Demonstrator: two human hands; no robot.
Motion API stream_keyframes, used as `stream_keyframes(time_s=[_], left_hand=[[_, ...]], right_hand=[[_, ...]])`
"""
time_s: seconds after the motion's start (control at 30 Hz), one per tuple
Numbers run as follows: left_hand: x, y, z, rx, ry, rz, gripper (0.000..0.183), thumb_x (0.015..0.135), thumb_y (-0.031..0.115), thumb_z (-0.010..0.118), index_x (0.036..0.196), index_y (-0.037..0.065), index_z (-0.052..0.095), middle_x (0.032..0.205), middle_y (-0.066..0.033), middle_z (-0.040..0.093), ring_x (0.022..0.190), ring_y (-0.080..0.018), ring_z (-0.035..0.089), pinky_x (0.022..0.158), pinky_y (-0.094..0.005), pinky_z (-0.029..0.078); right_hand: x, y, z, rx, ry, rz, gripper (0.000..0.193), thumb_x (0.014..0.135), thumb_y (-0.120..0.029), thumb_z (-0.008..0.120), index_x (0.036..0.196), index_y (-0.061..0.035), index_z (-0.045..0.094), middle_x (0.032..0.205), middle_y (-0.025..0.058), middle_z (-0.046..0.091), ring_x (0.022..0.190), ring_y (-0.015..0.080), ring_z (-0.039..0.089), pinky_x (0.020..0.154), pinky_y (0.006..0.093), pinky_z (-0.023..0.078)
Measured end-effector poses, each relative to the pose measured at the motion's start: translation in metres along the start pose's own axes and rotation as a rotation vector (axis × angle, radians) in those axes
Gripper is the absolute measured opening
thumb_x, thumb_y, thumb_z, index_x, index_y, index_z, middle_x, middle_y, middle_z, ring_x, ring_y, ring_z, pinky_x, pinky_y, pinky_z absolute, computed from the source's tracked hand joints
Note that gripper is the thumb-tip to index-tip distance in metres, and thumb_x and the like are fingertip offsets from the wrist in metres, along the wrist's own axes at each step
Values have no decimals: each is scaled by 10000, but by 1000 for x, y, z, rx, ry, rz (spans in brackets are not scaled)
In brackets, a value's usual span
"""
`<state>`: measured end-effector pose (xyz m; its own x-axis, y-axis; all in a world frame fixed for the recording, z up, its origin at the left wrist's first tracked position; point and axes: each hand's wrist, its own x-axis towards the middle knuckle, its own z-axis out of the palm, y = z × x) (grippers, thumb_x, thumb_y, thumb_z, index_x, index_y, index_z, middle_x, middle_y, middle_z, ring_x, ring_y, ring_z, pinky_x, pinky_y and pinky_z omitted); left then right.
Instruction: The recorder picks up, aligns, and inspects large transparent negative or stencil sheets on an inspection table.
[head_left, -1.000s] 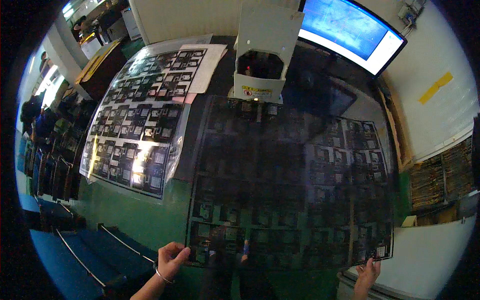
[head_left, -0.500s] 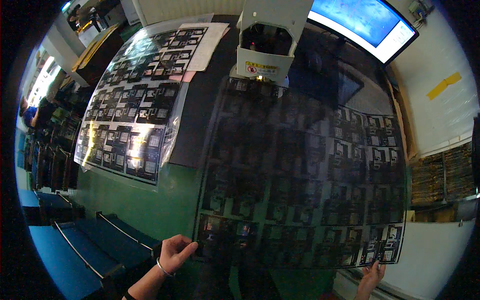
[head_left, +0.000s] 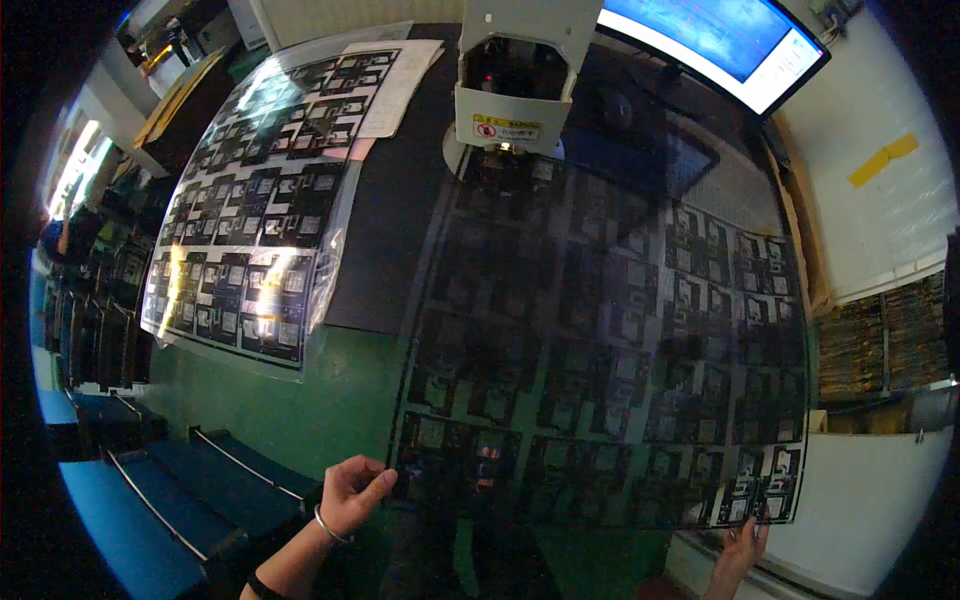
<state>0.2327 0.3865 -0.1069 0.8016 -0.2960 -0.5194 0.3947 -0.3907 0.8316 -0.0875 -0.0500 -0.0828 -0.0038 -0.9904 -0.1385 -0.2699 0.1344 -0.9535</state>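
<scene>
A large, dark see-through film sheet (head_left: 685, 400) with rows of printed circuit-like patterns spreads before me, its far part under the light-coloured machine head (head_left: 513, 95). My left hand (head_left: 358, 492), with a bangle at the wrist, pinches the sheet's near left edge between thumb and fingers. At the near right corner, my right hand (head_left: 740, 548) grips the lower edge, fingertips showing at the border and the rest partly behind it. Through the film, the dark table surface and green floor show faintly.
A second patterned film sheet (head_left: 245, 215) lies at the left on pale sheets, over the dark table (head_left: 375, 260). A lit monitor (head_left: 725, 45) stands at the back right. Blue racks with metal rails (head_left: 245, 462) sit at lower left. A white wall panel (head_left: 880, 220) rises at right.
The view has shifted slightly, and the machine head now appears further left. Both hands keep hold of the film sheet, which sits slightly more to the right of the machine head. The monitor's picture differs.
</scene>
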Motion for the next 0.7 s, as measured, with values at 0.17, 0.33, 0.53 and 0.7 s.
stream_keyframes(time_s=[0.17, 0.33, 0.53, 0.7], left_hand=[[0, 1, 0, -49, 17, -14, 138, 778, 106, 625, 752, -16, 566, 618, -11, 566, 545, -53, 490, 487, -190, 382], [1, 2, 1, -86, 23, 7, 142, 778, 107, 625, 744, -16, 562, 622, -12, 566, 548, -56, 496, 490, -191, 386], [3, 2, 1, -109, 19, -5, 141, 779, 105, 624, 742, -15, 561, 637, -19, 572, 565, -58, 505, 508, -195, 393], [4, -4, 2, -169, 17, -9, 145, 783, 107, 619, 749, -21, 560, 648, -27, 579, 571, -60, 509, 509, -198, 395]], right_hand=[[-3, -1, 9, -27, 76, -21, 524, 836, -168, 554, 1282, -79, 294, 944, 91, 520, 684, 134, 517, 578, 289, 489], [-4, -8, 13, 7, -67, 8, 382, 837, -172, 550, 1188, -87, 426, 882, 54, 555, 629, 100, 517, 518, 242, 484], [-16, -19, 29, 14, -107, -34, 335, 844, -180, 542, 1147, -79, 442, 798, 31, 525, 599, 87, 497, 495, 232, 466], [-10, -12, 24, -47, 5, -9, 475, 850, -189, 536, 1251, -57, 318, 856, 57, 466, 634, 104, 484, 515, 259, 459]])
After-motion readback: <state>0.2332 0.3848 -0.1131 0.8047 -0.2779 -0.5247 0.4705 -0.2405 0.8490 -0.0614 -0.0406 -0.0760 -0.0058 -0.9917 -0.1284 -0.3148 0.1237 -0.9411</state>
